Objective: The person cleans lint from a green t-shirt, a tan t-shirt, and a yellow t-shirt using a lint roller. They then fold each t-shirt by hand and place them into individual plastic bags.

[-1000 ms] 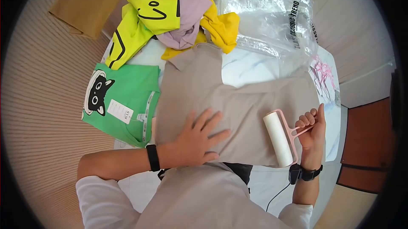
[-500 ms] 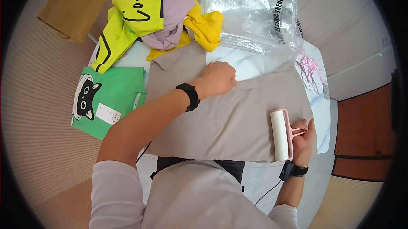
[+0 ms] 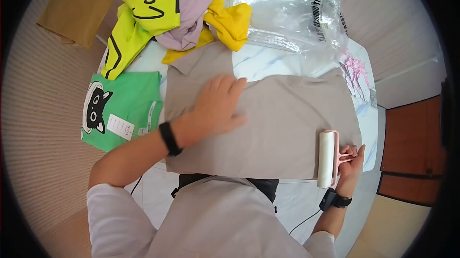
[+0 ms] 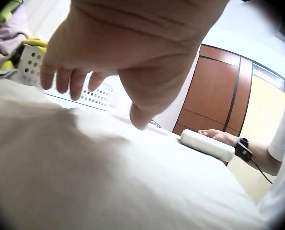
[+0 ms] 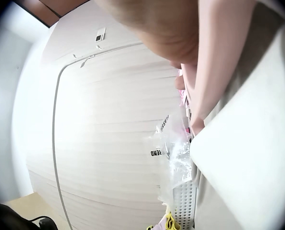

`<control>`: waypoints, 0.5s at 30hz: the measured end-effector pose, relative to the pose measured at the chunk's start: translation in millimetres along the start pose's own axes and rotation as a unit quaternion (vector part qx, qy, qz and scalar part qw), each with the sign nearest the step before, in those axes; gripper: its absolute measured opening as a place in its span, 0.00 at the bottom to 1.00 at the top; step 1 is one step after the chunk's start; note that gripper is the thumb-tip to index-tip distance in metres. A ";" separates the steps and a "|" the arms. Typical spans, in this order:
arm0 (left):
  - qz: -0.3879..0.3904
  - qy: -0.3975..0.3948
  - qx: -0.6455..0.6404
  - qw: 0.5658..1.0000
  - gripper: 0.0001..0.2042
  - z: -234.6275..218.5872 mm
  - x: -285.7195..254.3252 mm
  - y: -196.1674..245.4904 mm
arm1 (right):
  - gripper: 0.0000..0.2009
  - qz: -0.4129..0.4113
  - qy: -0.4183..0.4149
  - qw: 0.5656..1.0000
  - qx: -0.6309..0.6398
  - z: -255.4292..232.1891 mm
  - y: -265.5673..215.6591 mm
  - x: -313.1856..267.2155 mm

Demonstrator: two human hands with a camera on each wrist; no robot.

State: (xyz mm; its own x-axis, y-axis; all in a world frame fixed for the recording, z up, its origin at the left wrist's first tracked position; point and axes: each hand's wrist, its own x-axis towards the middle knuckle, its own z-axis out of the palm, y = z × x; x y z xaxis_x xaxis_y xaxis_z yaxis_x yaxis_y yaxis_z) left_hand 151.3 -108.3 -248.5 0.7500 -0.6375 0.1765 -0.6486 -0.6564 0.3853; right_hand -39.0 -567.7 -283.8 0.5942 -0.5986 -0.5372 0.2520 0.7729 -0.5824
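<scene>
A taupe garment (image 3: 282, 124) lies spread across the table in front of me, its surface nearly smooth. Above its left part is my left hand (image 3: 215, 107), fingers straight and thumb out to the side. The left wrist view shows this hand (image 4: 128, 57) palm down close over the cloth, holding nothing. At the garment's right end my right hand (image 3: 352, 162) grips the pink handle of a lint roller (image 3: 326, 160). The white roll stands lengthwise over the cloth. Large in the right wrist view are the white roll (image 5: 252, 139) and pink frame.
A folded green shirt (image 3: 127, 109) with a cat print and paper tag lies left. Behind are a heap of yellow and lilac clothes (image 3: 187, 14) and a clear plastic bag (image 3: 287, 14). Pink strings with tags (image 3: 355, 71) lie at the right edge. A perforated white basket (image 4: 97, 96) stands behind.
My left hand went from lying on the garment to its far edge, then back toward me with fingers spread. The cloth's creases have flattened. The lint roller shifted slightly, still gripped.
</scene>
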 end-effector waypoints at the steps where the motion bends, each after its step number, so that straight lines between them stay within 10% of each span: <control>1: 0.000 -0.017 0.020 1.000 0.46 -3.5 -25.1 1.0 | 0.24 -0.002 0.007 1.000 -0.002 0.2 -2.3 1.2; 8: -0.133 -0.113 0.037 0.984 0.68 -31.4 -126.2 -4.1 | 0.23 -0.036 -0.111 0.990 -0.076 76.6 -19.5 -36.6; 15: -0.120 -0.100 0.093 0.983 0.74 -35.1 -144.7 -15.5 | 0.22 0.044 -0.386 0.920 -0.046 215.6 126.9 -141.3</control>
State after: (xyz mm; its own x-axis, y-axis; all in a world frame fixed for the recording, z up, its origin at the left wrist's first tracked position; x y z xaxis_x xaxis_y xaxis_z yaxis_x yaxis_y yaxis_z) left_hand 57.3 8.3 -248.2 0.8560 -0.5096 -0.0875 -0.4827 -0.8483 0.2177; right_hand 73.6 -339.7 -150.3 0.9837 -0.1793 -0.0113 0.1330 0.7688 -0.6255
